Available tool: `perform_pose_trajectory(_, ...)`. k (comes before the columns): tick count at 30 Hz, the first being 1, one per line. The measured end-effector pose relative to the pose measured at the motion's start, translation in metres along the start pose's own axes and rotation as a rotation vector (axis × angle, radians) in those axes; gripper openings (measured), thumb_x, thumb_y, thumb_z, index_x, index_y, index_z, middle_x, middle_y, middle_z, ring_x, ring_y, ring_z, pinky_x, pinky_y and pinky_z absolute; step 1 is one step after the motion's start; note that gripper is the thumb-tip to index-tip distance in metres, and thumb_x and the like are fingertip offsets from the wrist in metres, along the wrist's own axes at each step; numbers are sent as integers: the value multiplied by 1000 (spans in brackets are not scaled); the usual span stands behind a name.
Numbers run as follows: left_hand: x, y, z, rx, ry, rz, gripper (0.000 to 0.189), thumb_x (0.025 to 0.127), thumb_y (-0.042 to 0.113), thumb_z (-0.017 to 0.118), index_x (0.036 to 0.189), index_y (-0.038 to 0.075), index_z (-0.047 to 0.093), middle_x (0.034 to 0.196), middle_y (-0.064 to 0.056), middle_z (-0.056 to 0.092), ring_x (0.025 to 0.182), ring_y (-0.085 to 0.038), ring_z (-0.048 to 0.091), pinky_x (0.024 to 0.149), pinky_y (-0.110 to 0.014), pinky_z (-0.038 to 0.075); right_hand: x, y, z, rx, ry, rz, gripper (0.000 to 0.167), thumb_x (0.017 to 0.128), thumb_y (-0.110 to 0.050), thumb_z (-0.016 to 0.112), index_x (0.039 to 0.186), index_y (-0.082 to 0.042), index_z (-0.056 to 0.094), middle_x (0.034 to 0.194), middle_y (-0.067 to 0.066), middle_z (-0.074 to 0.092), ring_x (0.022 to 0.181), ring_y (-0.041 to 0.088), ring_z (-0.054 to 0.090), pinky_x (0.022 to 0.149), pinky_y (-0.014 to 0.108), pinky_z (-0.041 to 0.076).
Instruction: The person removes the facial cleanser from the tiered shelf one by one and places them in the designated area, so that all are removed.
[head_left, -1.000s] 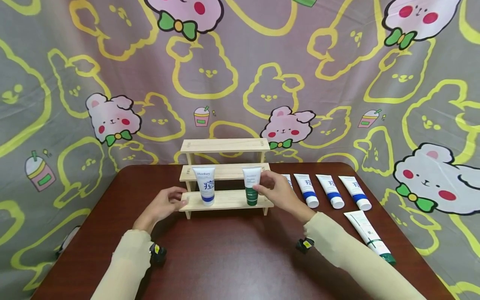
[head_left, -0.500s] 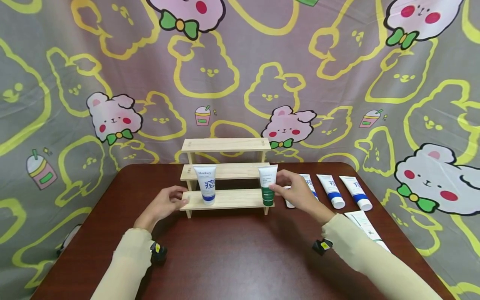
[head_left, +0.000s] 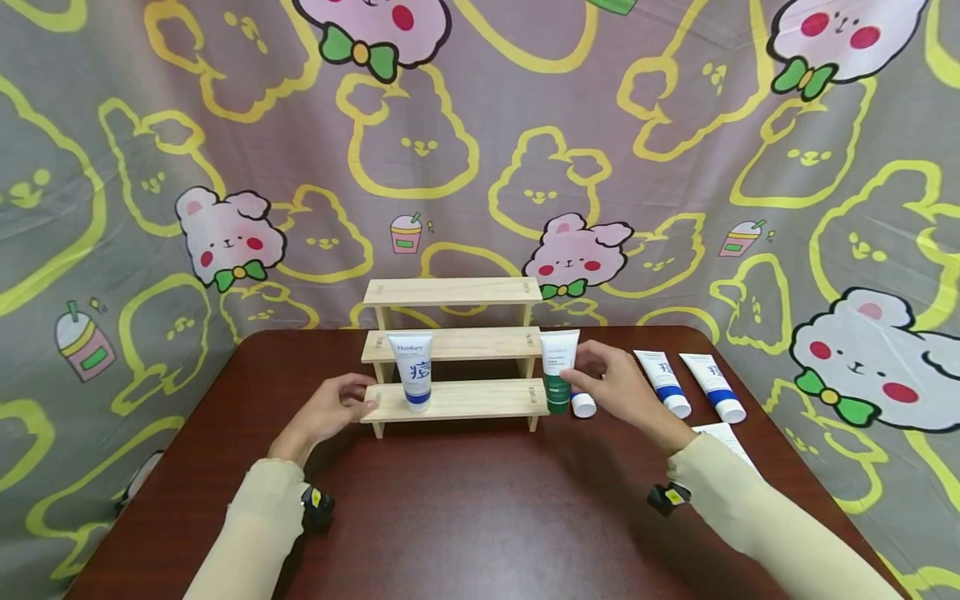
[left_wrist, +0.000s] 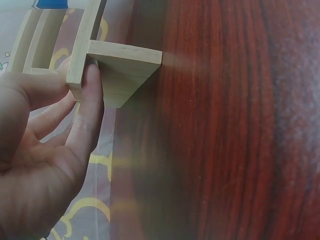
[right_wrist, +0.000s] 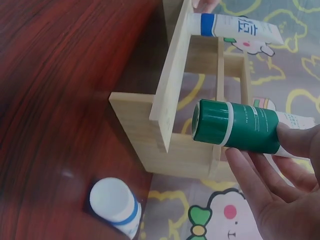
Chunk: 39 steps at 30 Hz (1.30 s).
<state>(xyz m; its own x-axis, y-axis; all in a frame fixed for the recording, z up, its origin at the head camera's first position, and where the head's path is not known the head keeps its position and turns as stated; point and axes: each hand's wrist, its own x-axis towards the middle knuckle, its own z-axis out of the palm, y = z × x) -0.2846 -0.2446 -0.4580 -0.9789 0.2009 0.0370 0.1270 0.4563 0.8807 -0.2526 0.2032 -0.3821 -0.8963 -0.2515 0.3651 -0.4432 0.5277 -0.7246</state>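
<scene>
My right hand pinches a white and green squeeze tube upright, cap down, at the right end of the lowest step of a wooden tiered rack. In the right wrist view, the green cap hangs off the end of the step, with thumb and fingers round the tube body. My left hand holds the left end of that step; the left wrist view has the thumb on top of the board and a finger beneath. A white and blue squeeze tube stands on the step's left part.
To the right, two white and blue tubes lie on the dark wooden table; another blue-banded tube lies partly behind my right hand. A further white tube is mostly covered by the right sleeve. A patterned curtain hangs behind.
My right hand has carried the green tube rightward, from over the lowest step to just past its right end. The left hand keeps its hold on the rack.
</scene>
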Motion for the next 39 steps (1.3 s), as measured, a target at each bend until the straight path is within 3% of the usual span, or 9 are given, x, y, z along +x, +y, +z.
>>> perform_pose_trajectory(11,1,-3,-1,26,3,-19,41,92,4,71,129,-6,57,110,-19,61,89,-25,63,71,-32,53,-10,9,-15,-6,15,49,23,89,-11,78,104,0,65,92,10,70,82,26,68,67,30,58)
perform_pose_trajectory(22,0,0,-1,14,2,-20,41,93,4,71,130,-6,57,111,-21,61,90,-24,64,71,-31,53,-17,16,-38,-85,11,8,24,91,-15,77,104,0,66,93,10,70,80,31,69,67,28,55)
perform_pose_trajectory(28,-2,2,0,3,-10,-18,42,93,4,71,130,-8,56,111,-23,60,90,-25,64,71,-31,54,-23,19,-49,-174,19,45,25,91,-19,77,105,-1,67,91,7,70,81,23,68,70,31,54)
perform_pose_trajectory(33,0,0,0,9,2,-39,42,93,5,71,131,-6,57,112,-22,60,92,-26,64,73,-32,54,-28,20,-57,-212,15,79,30,90,-19,78,108,3,66,94,10,71,86,27,69,73,36,54)
perform_pose_trajectory(39,1,0,0,20,0,-45,42,93,5,71,131,-6,56,113,-21,60,92,-25,64,74,-34,54,-37,24,-66,-206,-20,131,37,90,-18,77,112,7,60,98,18,70,85,32,70,63,34,55)
